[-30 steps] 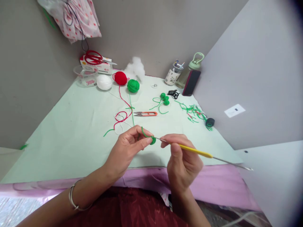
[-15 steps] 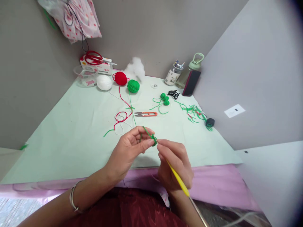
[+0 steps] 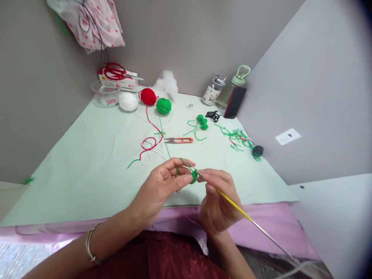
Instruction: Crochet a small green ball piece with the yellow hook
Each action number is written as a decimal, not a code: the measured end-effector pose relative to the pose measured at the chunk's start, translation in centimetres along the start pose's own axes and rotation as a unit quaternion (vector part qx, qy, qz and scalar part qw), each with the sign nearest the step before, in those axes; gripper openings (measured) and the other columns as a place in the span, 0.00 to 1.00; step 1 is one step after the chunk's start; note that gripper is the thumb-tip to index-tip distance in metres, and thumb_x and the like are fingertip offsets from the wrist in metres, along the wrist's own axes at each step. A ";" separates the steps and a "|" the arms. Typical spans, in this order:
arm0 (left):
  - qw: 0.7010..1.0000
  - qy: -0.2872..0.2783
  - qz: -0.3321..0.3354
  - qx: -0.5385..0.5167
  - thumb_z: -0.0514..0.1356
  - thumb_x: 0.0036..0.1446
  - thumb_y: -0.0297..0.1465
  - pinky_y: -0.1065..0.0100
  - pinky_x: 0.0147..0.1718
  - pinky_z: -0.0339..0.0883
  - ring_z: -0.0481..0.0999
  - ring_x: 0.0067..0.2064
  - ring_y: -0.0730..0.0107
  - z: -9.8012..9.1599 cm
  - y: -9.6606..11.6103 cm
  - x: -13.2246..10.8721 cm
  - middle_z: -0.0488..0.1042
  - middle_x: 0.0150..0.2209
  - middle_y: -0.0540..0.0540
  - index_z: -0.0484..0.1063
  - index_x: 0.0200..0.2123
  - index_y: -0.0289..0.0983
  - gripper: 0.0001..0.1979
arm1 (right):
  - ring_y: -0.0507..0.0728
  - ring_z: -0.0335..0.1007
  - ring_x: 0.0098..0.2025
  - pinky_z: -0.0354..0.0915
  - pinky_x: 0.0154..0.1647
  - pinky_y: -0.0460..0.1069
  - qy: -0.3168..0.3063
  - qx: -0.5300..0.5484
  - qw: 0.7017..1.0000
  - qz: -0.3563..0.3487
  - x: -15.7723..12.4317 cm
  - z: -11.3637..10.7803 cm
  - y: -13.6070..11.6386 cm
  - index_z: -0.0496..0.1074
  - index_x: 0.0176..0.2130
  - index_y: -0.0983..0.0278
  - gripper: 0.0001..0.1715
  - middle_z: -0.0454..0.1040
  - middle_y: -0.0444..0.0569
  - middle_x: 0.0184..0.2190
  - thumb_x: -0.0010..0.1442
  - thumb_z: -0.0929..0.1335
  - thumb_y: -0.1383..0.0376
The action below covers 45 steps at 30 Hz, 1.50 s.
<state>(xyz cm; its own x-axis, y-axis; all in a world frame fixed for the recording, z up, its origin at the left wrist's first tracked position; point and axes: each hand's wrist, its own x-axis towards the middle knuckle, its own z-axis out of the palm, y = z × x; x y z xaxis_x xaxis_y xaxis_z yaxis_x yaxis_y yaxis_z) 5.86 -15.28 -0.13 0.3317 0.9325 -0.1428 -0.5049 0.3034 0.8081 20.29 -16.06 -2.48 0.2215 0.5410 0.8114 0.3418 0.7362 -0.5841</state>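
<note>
My left hand [image 3: 161, 186] pinches a small green crocheted piece [image 3: 193, 176] between thumb and fingers, with green yarn looped over the forefinger. That strand runs back across the table to a green yarn ball [image 3: 163, 105]. My right hand [image 3: 217, 201] grips a yellow-handled crochet hook [image 3: 232, 203], its metal tip poked into the green piece. Both hands hover just above the near edge of the pale green table [image 3: 87, 170].
Orange thread snips [image 3: 178, 140] lie mid-table beside loose red and white yarn. Red [image 3: 148, 96] and white [image 3: 128, 101] yarn balls, a clear tub, red scissors on a box and stuffing sit at the back. Small green crocheted balls [image 3: 201, 121], yarn scraps, a pen cup, bottle and phone are right.
My right hand has swung the hook's handle from pointing right, down toward me, then out to the lower right. The tip stays in the green piece, which shifted slightly right.
</note>
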 end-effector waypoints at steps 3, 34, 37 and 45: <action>1.000 -0.012 0.003 0.002 0.74 0.59 0.34 0.71 0.33 0.59 0.72 0.37 0.74 0.0 0.0 -0.1 0.78 0.34 0.51 0.83 0.43 0.42 0.09 | 0.57 0.80 0.36 0.75 0.32 0.53 0.004 0.031 0.999 0.027 0.1 0.1 -0.1 0.84 0.46 0.55 0.10 0.83 0.48 0.36 0.71 0.70 0.65; 0.999 0.015 0.035 0.030 0.73 0.61 0.35 0.72 0.30 0.57 0.62 0.33 0.75 -0.4 -0.3 0.0 0.71 0.34 0.52 0.84 0.51 0.46 0.15 | 0.53 0.76 0.37 0.72 0.40 0.51 -0.044 0.118 0.985 0.114 0.1 -0.4 -0.1 0.82 0.48 0.56 0.12 0.81 0.44 0.35 0.74 0.68 0.68; 0.999 0.021 0.036 0.020 0.74 0.59 0.35 0.72 0.30 0.55 0.61 0.32 0.76 -0.2 -0.2 0.0 0.70 0.33 0.52 0.85 0.51 0.44 0.15 | 0.55 0.78 0.41 0.73 0.43 0.52 -0.041 0.079 0.994 0.069 0.1 -0.3 -0.2 0.82 0.48 0.57 0.13 0.82 0.45 0.35 0.74 0.67 0.69; 0.999 -0.008 -0.020 -0.040 0.72 0.60 0.33 0.71 0.33 0.54 0.56 0.27 0.78 -0.1 0.3 0.1 0.65 0.25 0.56 0.81 0.55 0.40 0.20 | 0.53 0.76 0.36 0.72 0.39 0.51 -0.036 0.176 0.967 0.178 -0.1 -0.6 0.3 0.82 0.47 0.55 0.11 0.83 0.43 0.37 0.74 0.68 0.66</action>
<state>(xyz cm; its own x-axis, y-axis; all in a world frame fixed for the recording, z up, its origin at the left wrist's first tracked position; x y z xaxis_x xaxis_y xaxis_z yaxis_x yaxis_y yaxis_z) 5.68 -15.07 0.05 0.3647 0.9164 -0.1653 -0.5528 0.3559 0.7535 20.92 -16.11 -2.77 0.1996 0.8034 0.5610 -0.0797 0.5839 -0.8079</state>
